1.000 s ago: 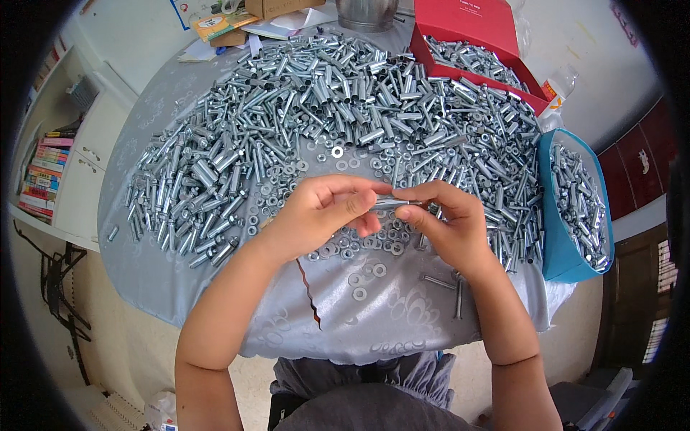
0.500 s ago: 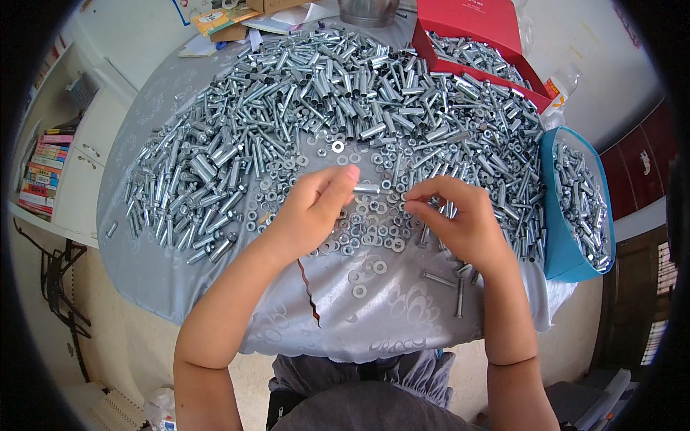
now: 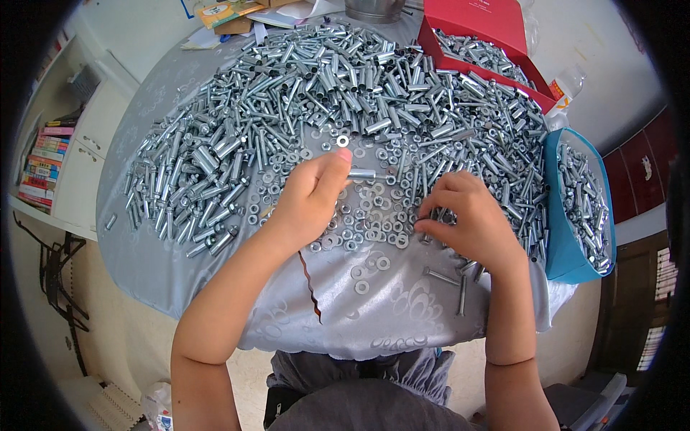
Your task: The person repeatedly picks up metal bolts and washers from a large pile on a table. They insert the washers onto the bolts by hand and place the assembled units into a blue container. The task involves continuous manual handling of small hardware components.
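My left hand (image 3: 309, 197) is closed around a silver sleeve anchor bolt (image 3: 364, 174), which lies level and points to the right with its threaded end showing. My right hand (image 3: 471, 224) is apart from it, lower and to the right, with thumb and fingertips drawn together beside the small nuts. Whatever those fingertips hold, if anything, cannot be made out. Between the hands lie loose washers and nuts (image 3: 373, 234) on the grey tablecloth. A few flat washers (image 3: 361, 287) sit nearer to me, and two bolts (image 3: 461, 296) lie below my right hand.
A heap of metal sleeves and bolts (image 3: 345, 79) spreads across the table's far side. At the right stand a red box (image 3: 535, 93) and a blue bin (image 3: 564, 251), both holding hardware. A metal bucket (image 3: 375, 8) is at the back. The cloth has a wavy tear (image 3: 310, 287).
My right hand has drawn away from the anchor's end, down and to the right. My left hand has moved slightly up, still holding the sleeve anchor bolt.
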The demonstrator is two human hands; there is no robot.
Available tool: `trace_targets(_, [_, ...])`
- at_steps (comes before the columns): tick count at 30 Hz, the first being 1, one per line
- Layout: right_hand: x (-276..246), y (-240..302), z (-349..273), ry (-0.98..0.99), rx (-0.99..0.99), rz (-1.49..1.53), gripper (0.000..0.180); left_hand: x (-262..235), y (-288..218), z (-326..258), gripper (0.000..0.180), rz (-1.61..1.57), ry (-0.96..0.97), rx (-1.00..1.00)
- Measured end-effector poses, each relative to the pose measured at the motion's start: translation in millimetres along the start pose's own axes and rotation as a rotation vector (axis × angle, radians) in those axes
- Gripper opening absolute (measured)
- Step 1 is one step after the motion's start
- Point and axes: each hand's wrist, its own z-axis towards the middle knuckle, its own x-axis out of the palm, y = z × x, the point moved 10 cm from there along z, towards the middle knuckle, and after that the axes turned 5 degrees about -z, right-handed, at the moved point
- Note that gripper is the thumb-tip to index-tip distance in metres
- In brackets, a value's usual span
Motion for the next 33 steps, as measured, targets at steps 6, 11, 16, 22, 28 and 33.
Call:
trace_targets(6, [6.3, -6.7, 2.3, 0.048, 0.129, 0.276, 0.009, 3.5, 4.5, -5.0, 0.040, 0.084, 0.020, -0.088])
trace_targets(11, [7.8, -8.2, 0.1, 0.093, 0.247, 0.317, 0.009, 10.3, -1.3, -6.4, 0.042, 0.124, 0.077, -0.068])
trace_targets(16, [-13.4, 8.4, 3.7, -0.173, -0.051, 0.147, 0.012, 12.2, 2.0, -6.8, 0.043, 0.150, 0.100, -0.091])
trace_targets(22, [-9.9, 9.8, 4.2, -0.112, 0.040, 0.417, 0.015, 21.0, -0.8, -12.3, 0.044, 0.119, 0.133, -0.101])
trace_targets(28, [4.0, 3.3, 1.1, -0.087, 0.138, 0.608, 0.011, 29.7, -8.8, -14.0, 0.048, 0.117, 0.200, -0.036])
trace_targets(33, [6.2, -1.7, 1.1, -0.114, 0.172, 0.720, 0.013, 30.6, -3.9, -14.6, 0.046, 0.018, 0.221, -0.056])
